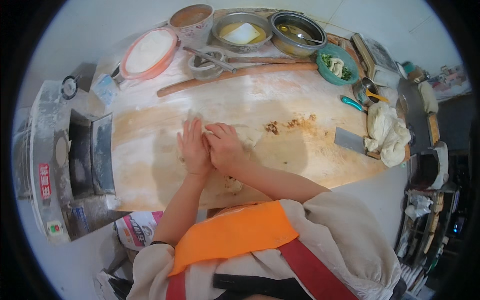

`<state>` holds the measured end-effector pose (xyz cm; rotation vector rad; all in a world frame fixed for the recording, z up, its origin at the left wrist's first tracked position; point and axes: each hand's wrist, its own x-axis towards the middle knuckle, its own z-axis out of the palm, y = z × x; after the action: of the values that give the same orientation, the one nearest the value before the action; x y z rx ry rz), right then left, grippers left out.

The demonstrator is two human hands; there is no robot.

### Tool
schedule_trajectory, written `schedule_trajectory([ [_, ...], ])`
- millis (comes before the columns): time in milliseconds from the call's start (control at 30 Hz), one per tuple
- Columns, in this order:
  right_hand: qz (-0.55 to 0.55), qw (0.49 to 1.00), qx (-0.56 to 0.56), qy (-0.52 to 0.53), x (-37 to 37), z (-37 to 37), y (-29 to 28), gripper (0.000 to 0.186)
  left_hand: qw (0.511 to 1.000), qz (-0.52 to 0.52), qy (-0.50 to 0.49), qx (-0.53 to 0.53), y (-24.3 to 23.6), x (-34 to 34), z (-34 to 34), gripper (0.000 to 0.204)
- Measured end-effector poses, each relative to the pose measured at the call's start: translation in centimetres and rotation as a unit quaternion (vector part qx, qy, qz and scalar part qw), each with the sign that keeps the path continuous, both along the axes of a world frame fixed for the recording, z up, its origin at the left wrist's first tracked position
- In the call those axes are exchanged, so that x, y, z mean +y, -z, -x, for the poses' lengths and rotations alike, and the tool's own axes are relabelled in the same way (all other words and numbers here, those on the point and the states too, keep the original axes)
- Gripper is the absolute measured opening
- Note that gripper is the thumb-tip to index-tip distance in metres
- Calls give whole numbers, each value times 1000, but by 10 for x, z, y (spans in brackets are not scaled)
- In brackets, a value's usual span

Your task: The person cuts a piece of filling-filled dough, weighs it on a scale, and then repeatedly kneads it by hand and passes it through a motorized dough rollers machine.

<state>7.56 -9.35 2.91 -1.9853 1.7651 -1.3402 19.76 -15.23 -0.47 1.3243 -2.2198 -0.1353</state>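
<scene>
Side by side on the floured wooden board [320,150], my two hands press down on pale dough [251,135]. My left hand [194,151] lies with its fingers stretched forward, slightly apart. Against its thumb side, my right hand [225,148] bends its fingers together over the dough. Most of the dough is hidden under both hands; part of it shows to the right of my right hand. Dough scraps [232,185] lie close to my right wrist.
Rolling pins [240,76] lie across the back, before a flour basin [150,54], metal bowls [242,35] and a green bowl [337,65] of chopped greens. A dough scraper [350,140] and white cloth [387,132] sit at right. A machine [65,150] stands left.
</scene>
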Motion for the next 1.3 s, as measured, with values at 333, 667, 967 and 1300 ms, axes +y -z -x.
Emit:
schedule_trajectory([
  [333, 0, 999, 29, 45, -42, -6, 40, 34, 998, 35, 41, -18, 15, -35, 4, 34],
  [667, -102, 961, 243, 84, 7, 139, 67, 32, 972, 4, 76, -220, 58, -70, -14, 38],
  [967, -270, 957, -94, 50, 84, 118, 10, 17, 835, -261, -82, 477, -9, 16, -68, 40],
  [1300, -241, 964, 4, 111, -12, 92, 43, 46, 882, -162, -45, 440, -9, 35, -52, 41],
])
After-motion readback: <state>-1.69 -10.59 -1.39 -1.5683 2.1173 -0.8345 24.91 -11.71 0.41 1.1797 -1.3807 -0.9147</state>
